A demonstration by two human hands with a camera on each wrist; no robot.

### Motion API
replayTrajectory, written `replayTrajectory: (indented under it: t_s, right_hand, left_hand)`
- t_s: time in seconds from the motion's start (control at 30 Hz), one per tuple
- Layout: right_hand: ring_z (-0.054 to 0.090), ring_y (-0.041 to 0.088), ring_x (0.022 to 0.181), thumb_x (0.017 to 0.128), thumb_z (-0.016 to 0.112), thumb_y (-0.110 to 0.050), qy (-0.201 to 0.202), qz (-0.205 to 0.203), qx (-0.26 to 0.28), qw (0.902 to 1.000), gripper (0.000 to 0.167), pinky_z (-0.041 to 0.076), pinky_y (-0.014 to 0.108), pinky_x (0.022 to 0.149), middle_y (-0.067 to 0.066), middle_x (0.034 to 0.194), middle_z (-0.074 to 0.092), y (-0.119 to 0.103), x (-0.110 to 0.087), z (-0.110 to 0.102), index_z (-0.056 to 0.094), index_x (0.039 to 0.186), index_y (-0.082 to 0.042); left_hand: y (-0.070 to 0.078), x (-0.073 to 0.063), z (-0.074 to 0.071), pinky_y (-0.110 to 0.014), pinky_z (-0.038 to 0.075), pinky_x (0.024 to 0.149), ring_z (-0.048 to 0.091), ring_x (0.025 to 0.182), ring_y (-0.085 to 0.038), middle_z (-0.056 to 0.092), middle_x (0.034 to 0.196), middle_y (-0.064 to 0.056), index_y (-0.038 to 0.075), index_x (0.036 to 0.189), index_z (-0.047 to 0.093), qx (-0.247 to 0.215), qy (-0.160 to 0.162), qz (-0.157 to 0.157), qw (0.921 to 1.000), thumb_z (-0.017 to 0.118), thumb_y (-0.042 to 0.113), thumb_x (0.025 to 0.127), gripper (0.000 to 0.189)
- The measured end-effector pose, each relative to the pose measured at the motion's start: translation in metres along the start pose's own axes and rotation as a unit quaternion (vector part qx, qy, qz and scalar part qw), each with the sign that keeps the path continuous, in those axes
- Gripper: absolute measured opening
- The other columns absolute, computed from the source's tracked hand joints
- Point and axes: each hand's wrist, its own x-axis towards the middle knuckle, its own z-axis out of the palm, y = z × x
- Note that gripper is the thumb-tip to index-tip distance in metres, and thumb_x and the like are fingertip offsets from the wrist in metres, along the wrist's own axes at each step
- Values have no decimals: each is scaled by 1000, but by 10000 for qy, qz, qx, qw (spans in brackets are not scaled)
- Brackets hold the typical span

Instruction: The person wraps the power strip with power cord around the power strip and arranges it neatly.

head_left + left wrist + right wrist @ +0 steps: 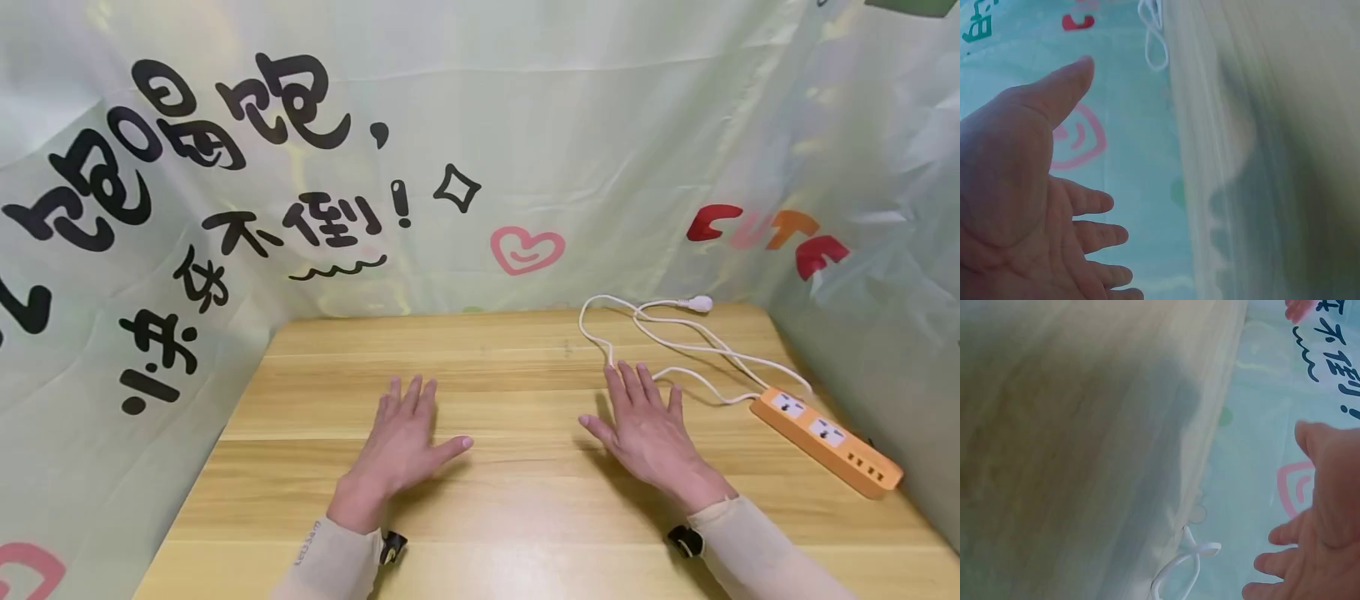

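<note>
The left hand (401, 454) and right hand (651, 435) hover above the desk (517, 517), fingers (631, 386) spread and holding nothing, seemingly poised before any grip, while the orange power strip (827, 444) and its white cord (722, 350) lie at the right, so taking hold would call for the right hand reaching outward.

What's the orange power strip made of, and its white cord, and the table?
Power strip: probably hard plastic, smooth, with an even orange colour and neat edges.
Cord: likely smooth, bendy plastic or rubber, since it curves in loops.
Table: wood or a wood-look coating, softly shiny; grain lines show, but might be printed.
</note>
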Motion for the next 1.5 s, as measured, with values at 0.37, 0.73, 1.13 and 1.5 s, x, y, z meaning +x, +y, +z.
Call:
replayTrajectory:
  t_s: [0.37,0.73,1.13,1.5]
  right_hand:
    - [39,60,139,109,57,-37,711,254,565,9955,67,31,73,114,40,152,42,20,-1,-10,44,147,17]
    - [48,62,126,106,63,-27,1290,602,894,9858,55,40,73,104,42,137,53,50,-7,-20,53,136,17]
    - [44,63,127,107,59,-29,1081,1402,773,9812,59,38,75,103,45,138,48,89,-16,-33,48,139,18]
    - [46,69,106,104,63,-25,1111,1641,292,9797,55,39,74,90,47,117,52,130,-24,-42,51,122,26]
  left_hand:
    - [45,18,19,-57,19,129,17,161,-45,30,170,-23,4,164,32,-1050,159,460,9933,62,65,99,94]
    - [92,32,40,-52,27,128,25,160,-36,38,168,-14,7,162,38,-1676,39,785,9827,62,56,103,80]
    - [139,42,65,-45,31,127,32,158,-26,44,166,-5,14,161,41,-1741,-360,1377,9744,59,54,105,71]
    - [158,53,79,-39,34,126,40,154,-21,47,163,-3,16,160,43,-1655,-306,1526,9739,58,52,106,66]
